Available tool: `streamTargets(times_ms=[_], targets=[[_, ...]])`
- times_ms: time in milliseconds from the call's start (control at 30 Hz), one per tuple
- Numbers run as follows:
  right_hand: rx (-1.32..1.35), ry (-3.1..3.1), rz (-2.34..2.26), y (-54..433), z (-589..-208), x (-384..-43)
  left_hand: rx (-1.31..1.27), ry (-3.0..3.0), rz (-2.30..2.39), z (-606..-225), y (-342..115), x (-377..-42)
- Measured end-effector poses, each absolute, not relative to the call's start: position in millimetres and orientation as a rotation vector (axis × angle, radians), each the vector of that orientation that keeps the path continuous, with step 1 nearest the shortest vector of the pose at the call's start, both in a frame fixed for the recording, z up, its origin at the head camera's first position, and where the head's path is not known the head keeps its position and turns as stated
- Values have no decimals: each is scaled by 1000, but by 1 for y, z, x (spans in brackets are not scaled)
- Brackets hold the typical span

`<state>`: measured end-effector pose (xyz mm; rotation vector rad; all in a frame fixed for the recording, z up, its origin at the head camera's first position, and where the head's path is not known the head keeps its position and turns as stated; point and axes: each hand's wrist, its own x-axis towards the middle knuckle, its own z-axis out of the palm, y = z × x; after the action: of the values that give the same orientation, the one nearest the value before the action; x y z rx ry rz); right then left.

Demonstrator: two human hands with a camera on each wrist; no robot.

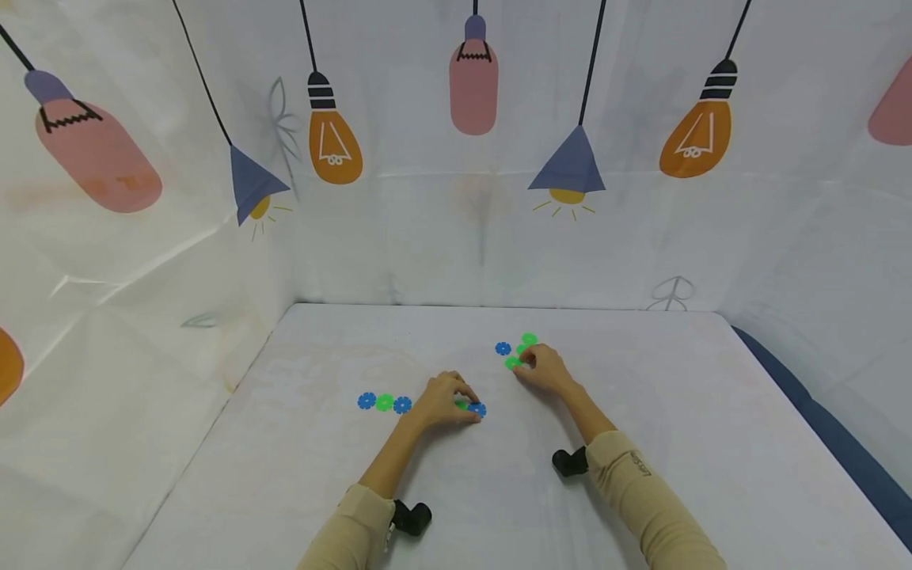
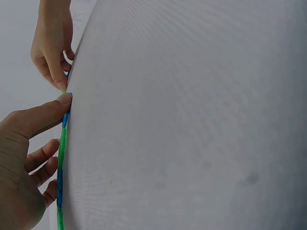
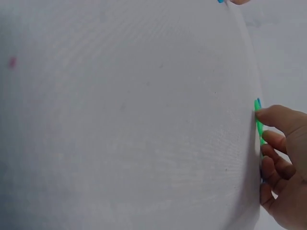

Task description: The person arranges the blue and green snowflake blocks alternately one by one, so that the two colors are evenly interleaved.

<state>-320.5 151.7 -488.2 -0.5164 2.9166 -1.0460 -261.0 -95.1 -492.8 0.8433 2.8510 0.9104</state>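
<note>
A row of blue and green notched interlocking discs lies on the white table, its left end showing a blue disc point(image 1: 366, 400) and a green disc point(image 1: 385, 403). Over the row is my left hand point(image 1: 438, 400), thumb and forefinger pinching the blue disc point(image 1: 476, 409) at the right end; the hand hides the row's middle. Farther back, my right hand point(image 1: 545, 368) pinches a green disc point(image 1: 512, 362) at its edge. In the right wrist view, the thumb lies against this green disc point(image 3: 258, 115), and the other fingers are bent beside it.
Near the right hand lie a loose blue disc point(image 1: 503, 348) and another green disc point(image 1: 530, 339). The white table point(image 1: 321, 491) ends at a printed backdrop point(image 1: 427, 237) behind. Black wrist cameras, left point(image 1: 412, 518) and right point(image 1: 569, 462), stick out by the sleeves.
</note>
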Motion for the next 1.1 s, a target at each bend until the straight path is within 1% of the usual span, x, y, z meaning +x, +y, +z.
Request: streamTargets(times_ms=[133, 500, 833, 1100], targets=[[-442, 2882, -1004, 150, -485, -323, 838, 2847, 921, -493, -95, -261], [-415, 2832, -1021, 149, -482, -325, 839, 2841, 920, -495, -95, -262], [-420, 2861, -1033, 148, -485, -325, 833, 2837, 929, -494, -95, -262], [-527, 2945, -1004, 148, -490, -321, 833, 2845, 919, -494, -96, -262]])
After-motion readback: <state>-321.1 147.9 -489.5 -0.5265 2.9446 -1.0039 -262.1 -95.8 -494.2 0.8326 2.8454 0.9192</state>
